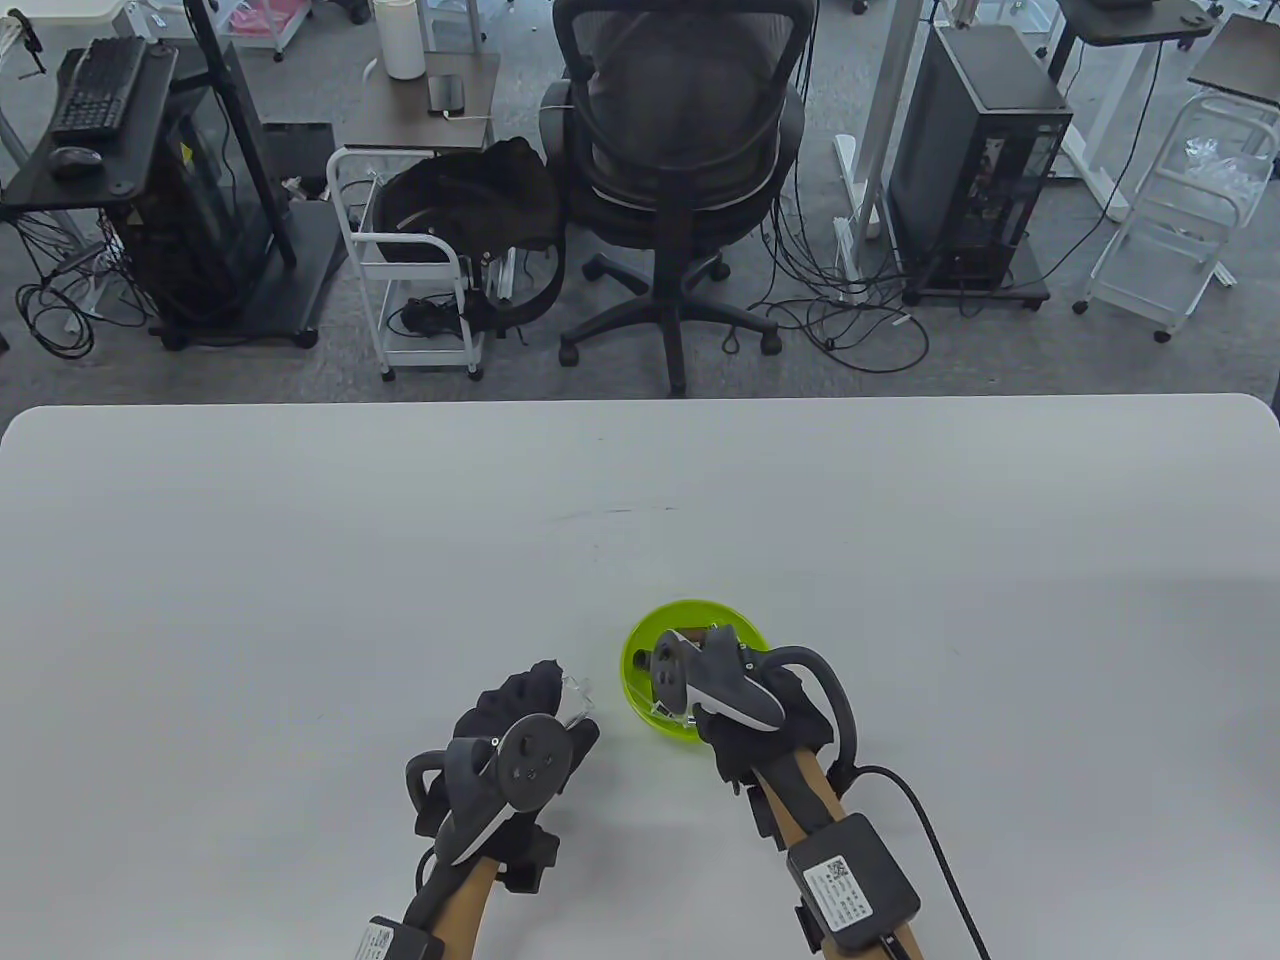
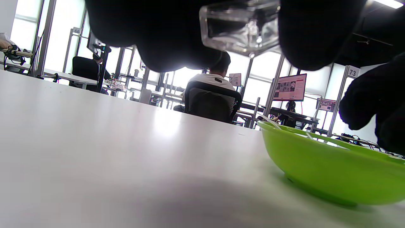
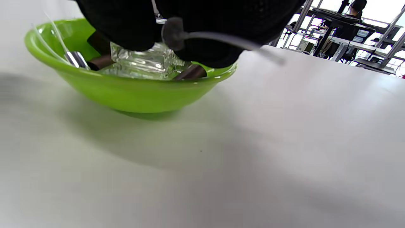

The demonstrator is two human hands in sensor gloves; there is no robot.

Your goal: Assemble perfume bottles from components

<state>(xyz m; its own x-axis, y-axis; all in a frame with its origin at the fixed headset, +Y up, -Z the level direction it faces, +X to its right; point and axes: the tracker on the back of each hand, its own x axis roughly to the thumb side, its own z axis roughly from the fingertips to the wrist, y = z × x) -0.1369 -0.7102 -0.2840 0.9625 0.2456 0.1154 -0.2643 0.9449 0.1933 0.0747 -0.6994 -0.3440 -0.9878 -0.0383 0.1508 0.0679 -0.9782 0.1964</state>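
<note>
My left hand point(image 1: 555, 700) hovers just left of the green bowl point(image 1: 640, 700) and grips a clear glass perfume bottle point(image 1: 579, 698) between its fingers; the left wrist view shows that bottle point(image 2: 242, 28) held above the table. My right hand point(image 1: 735, 725) is over the bowl, its fingers hidden under the tracker. In the right wrist view, its fingers point(image 3: 202, 38) pinch a grey spray pump point(image 3: 172, 33) whose thin tube sticks out to the right. Inside the bowl point(image 3: 126, 91) lie another clear bottle point(image 3: 142, 63), brown caps point(image 3: 190, 72) and a silver sprayer point(image 3: 76, 58).
The white table point(image 1: 640, 520) stretches wide on all sides of the bowl. Past its far edge stands an office chair point(image 1: 680, 150) with a person seated, and carts and computer towers stand beside it.
</note>
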